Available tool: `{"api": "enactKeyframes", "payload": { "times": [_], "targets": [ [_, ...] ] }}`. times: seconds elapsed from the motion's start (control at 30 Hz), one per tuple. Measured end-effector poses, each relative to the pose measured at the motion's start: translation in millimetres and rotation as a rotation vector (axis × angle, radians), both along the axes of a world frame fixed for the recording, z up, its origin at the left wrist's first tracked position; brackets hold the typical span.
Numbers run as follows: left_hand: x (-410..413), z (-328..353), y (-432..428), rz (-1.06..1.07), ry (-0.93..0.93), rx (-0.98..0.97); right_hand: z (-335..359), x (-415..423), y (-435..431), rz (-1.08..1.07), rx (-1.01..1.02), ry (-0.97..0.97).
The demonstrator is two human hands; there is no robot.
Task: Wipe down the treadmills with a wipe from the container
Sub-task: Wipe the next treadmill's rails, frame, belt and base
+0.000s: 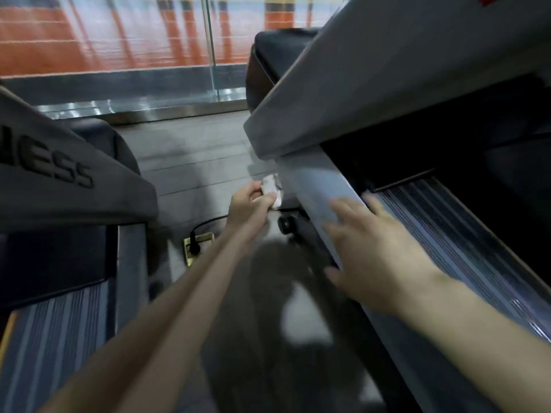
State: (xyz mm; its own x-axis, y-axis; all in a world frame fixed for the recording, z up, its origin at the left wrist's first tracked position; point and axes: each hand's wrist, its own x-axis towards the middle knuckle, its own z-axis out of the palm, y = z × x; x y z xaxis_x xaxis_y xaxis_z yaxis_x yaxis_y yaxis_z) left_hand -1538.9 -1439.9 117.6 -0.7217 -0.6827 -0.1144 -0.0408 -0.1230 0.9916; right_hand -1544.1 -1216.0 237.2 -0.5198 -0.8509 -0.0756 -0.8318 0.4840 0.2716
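wipe [270, 189], white and scrunched, pinched between thumb and curled fingers of the left grip [249, 205], pressed against the front end of the side rail [313, 186] of the right-hand treadmill, right at the foot of the grey upright [343, 93]. left arm stretched long and low between the two machines. clamped tight on the wipe, that left grip, only a small wad poking out past the fingertips.

over to the right grip [378, 254]: wide apart, fingers splayed and straight, palm down, laid on the same side rail, nearer the camera, holding nothing. fingertips reaching across the rail top toward the ribbed edge strip [465, 251]; all blurred, so exact contact at the tips hard to call.

down below, a small black wheel [286, 225] under the rail, near the left forearm. on the floor [193, 156] between the machines, a brass socket plate [205, 238] with a black plug [194, 244] stuck in it and a cable [208, 222] arcing off toward the wheel. left treadmill [59, 180] on the other side, grey shroud with raised letters "ess" showing, striped deck edge beneath. glass panel [167, 49] at the far end, orange and grey bands beyond it.
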Motion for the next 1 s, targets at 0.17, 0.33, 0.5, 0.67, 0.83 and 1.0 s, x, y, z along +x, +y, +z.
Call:
{"api": "enactKeyframes", "payload": {
  "times": [0.17, 0.33, 0.5, 0.67, 0.83, 1.0],
  "targets": [
    [45.0, 35.3, 55.8, -0.236, -0.163, -0.037, -25.9, 41.0, 85.6, -0.191, -0.02, -0.197],
    [76.5, 89.6, 104.5, -0.4, -0.23, -0.06, -9.4, 64.0, 102.4, -0.267, -0.17, -0.371],
    [113.1, 103.2, 129.4, -0.543, -0.186, 0.03, -5.8, 63.9, 114.8, -0.382, -0.338, -0.396],
    [130.8, 88.2, 115.5, -0.762, -0.208, -0.051, -9.8, 47.4, 117.2, -0.458, -0.469, -0.607],
    [122.9, 80.6, 107.9, -0.738, -0.205, -0.176, -14.6, 40.9, 117.4, -0.374, -0.606, -0.87],
    [119.0, 80.0, 109.1, -0.687, -0.23, -0.176, -25.1, 30.1, 112.6, -0.52, -0.707, -0.923]
  ]
}}
